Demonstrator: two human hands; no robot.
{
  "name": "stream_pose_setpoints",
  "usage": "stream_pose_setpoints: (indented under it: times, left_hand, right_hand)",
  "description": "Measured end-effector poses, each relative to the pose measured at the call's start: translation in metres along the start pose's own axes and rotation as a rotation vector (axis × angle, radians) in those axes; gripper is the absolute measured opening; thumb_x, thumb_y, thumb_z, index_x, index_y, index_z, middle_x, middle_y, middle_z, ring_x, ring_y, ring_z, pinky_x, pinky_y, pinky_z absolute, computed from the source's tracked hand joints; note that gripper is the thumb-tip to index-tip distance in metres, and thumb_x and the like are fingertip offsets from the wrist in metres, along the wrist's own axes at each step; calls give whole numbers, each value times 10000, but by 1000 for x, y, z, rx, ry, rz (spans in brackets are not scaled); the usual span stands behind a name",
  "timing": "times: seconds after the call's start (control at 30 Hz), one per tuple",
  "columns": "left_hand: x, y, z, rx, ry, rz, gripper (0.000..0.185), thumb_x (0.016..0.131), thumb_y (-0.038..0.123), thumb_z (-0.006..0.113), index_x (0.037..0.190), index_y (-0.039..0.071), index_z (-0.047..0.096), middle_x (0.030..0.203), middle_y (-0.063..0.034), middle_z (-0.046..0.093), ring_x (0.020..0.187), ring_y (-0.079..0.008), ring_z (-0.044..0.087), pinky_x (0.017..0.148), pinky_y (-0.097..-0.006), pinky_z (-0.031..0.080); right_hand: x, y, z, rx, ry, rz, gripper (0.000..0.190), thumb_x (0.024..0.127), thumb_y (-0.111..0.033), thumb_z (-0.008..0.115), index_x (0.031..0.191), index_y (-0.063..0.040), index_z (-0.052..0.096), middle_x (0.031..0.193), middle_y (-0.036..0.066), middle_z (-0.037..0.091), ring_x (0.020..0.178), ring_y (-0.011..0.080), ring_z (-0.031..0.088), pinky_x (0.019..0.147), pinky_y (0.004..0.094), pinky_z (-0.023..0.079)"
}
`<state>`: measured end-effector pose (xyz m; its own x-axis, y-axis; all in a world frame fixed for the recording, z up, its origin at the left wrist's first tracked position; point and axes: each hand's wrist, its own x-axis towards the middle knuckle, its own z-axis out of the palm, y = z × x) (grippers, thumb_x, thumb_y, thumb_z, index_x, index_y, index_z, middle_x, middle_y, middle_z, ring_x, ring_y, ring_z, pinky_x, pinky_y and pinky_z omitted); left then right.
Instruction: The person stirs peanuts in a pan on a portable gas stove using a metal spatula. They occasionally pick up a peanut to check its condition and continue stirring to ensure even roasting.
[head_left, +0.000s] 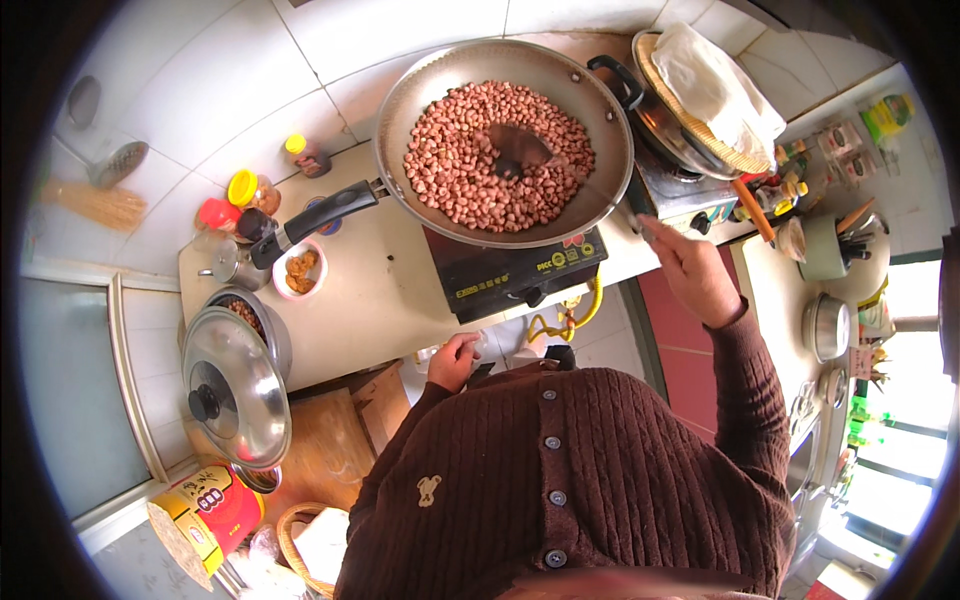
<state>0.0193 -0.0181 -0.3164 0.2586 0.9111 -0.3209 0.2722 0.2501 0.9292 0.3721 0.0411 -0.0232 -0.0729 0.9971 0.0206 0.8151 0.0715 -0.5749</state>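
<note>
A deep metal frying pan (619, 172) sits over a black countertop gas stove (495, 281), its black handle (330, 214) pointing left. Shelled peanuts (450, 180) with reddish skins cover the pan's bottom. Among them rests the dark blade of a spatula (519, 148); its thin handle is blurred and runs toward the pan's right rim. My right hand (694, 274) is closed around the handle's end, just outside that rim. Low in front of my body, my left hand (452, 364) hangs below the counter edge with fingers curled. I see nothing in it, but its underside is hidden.
Left on the counter (360, 300) are a bowl of brown food (301, 270), lidded jars (255, 191) and a pot with a tilted lid (240, 390). At right, a wok (667, 127) bears a woven tray (705, 127) and cloth. A yellow hose (592, 307) hangs below.
</note>
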Motion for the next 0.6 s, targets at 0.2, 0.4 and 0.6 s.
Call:
stream_pose_setpoints:
  times: [0.2,0.4,0.6]
  left_hand:
    - [-3,3,-2,-11,29,-12,215,1008,192,532,1137,86,667,826,-84,720,789,-180,694,740,-304,522]
    - [-2,3,-2,-19,33,-6,227,1006,196,537,1133,63,670,829,-88,723,791,-169,697,741,-305,525]
    - [0,0,-1,-43,48,18,236,1011,211,542,1122,46,669,834,-93,726,788,-175,705,734,-302,527]
  right_hand:
    - [16,9,-10,476,82,258,279,1016,-118,482,1264,-21,565,691,46,590,572,96,560,538,256,456]
    - [43,27,-31,151,105,235,175,986,-185,552,1049,-28,597,687,14,600,532,82,528,495,251,420]
    - [73,26,-63,-543,285,-21,307,877,-272,668,1141,-119,632,795,127,701,739,299,693,650,414,527]
